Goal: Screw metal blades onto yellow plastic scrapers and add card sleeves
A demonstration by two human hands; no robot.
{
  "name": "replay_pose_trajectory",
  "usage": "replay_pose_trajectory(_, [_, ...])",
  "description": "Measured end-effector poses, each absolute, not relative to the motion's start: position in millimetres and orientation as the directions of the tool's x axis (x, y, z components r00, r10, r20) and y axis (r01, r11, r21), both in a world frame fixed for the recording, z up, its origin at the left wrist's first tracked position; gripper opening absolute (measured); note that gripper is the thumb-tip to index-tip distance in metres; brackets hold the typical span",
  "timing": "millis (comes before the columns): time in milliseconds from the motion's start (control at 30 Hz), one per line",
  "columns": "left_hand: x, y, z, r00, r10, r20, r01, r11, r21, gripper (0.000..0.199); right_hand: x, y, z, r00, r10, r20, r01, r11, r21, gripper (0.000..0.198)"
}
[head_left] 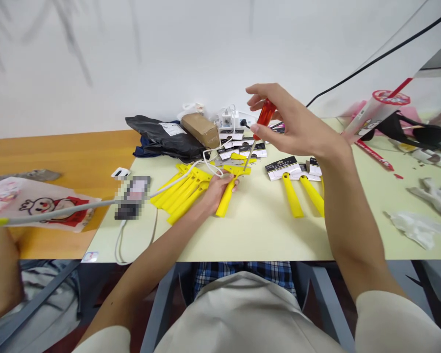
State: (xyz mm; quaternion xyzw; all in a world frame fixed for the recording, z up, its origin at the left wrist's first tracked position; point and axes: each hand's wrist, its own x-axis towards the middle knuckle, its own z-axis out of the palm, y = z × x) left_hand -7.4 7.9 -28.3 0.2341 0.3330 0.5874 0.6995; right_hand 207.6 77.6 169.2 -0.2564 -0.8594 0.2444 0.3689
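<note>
My right hand (279, 115) grips the red handle of a screwdriver (266, 117) between thumb and fingers, some fingers lifted. The shaft slants down, its tip at the wide head of a yellow plastic scraper (226, 200). My left hand (219, 190) is closed around that scraper near its head, holding it just over the table. Left of this hand lies a row of similar yellow scrapers (185, 189). To the right, yellow handles (292, 196) stick out of black-and-white header cards (280, 168), partly hidden by my right forearm.
Behind are a black plastic bag (165, 137), a brown box (200, 128), a power strip (230, 117) and more cards. A white cable crosses to the left above a blurred device (133, 196). A cup with a straw (377, 115) and crumpled tissues (415, 228) are at right. Someone's leg (0, 274) shows left.
</note>
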Motion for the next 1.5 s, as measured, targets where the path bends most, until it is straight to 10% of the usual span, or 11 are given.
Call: replay_pose_trajectory(1500, [-8.0,9.3,-29.3,0.052,0.977,-0.208,-0.683,0.186,0.706,0.044,208.9,75.8,172.1,-0.733,0.543,0.409,0.239,0.769,-0.593,0.047])
